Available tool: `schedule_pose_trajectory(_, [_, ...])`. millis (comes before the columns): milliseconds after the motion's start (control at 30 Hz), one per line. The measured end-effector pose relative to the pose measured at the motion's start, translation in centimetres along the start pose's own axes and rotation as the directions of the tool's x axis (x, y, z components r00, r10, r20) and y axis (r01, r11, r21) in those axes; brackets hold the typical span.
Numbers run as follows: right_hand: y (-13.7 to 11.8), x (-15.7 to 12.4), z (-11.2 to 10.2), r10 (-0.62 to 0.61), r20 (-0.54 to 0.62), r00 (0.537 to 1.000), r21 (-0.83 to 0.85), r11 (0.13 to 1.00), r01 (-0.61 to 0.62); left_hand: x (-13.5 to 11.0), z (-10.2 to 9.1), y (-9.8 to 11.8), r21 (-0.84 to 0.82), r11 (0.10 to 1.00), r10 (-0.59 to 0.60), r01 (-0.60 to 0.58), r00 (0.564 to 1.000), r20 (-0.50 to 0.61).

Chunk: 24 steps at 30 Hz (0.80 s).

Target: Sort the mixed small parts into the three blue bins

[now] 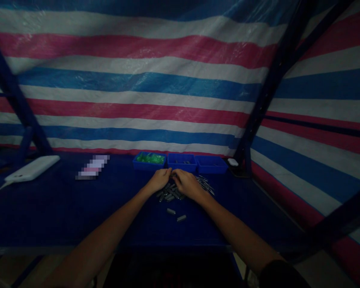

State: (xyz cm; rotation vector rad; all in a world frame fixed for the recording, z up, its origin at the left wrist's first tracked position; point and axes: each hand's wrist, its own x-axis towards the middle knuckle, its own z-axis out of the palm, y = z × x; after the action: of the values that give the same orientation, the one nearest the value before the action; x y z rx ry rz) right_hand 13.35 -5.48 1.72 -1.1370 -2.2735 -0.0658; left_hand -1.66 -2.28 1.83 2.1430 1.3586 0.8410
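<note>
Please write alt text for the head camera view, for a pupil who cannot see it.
A person's left hand and right hand are close together at a pile of small metal-looking pieces on a blue table; what, if anything, they hold is too dark to tell. Behind are three blue bins, the leftmost with something green inside, before a striped sheet.

The small grey pieces (169, 196) around the middle of the desk (63, 216) look like metal with a dull sheen; the slim rods (208, 188) beside them look like brighter, polished metal. Along the far edge, the blue bins (212, 169) look like smooth plastic, one holding glossy, crinkled green film (151, 159). The desktop seems smooth. Behind it, the striped sheet (138, 88) is wrinkled, shiny plastic. Towards the far left corner, the white block (33, 169) looks like smooth plastic.
</note>
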Motion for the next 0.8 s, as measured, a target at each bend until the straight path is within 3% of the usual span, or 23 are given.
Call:
schedule_pose_trajectory(267, [0.1, 0.1, -0.6, 0.081, -0.010, 0.997, 0.111, 0.991, -0.080, -0.1, 0.2, 0.4, -0.256, 0.965, -0.057, 0.057, 0.998, 0.007])
schedule_pose_trajectory(400, [0.6, 0.4, -0.8, 0.195, -0.071, 0.978, 0.059, 0.980, -0.191, -0.2, -0.1, 0.5, -0.352, 0.933, 0.080, -0.076, 0.997, -0.002])
schedule_pose_trajectory(500, [0.8, 0.5, -0.8, 0.243, -0.125, 0.962, 0.036, 0.970, -0.240, -0.3, -0.3, 0.8, -0.305, 0.928, 0.206, -0.215, 0.977, -0.059])
schedule_pose_trajectory(667, [0.2, 0.4, -1.4, 0.197, -0.136, 0.971, 0.043, 0.980, -0.193, -0.3, -0.5, 1.2, -0.238, 0.938, 0.240, -0.253, 0.967, -0.082])
schedule_pose_trajectory(800, [0.8, 1.5, -2.9, 0.242, -0.166, 0.956, -0.118, 0.958, -0.263, -0.2, -1.3, 0.5, -0.131, 0.966, 0.231, -0.223, 0.971, 0.053])
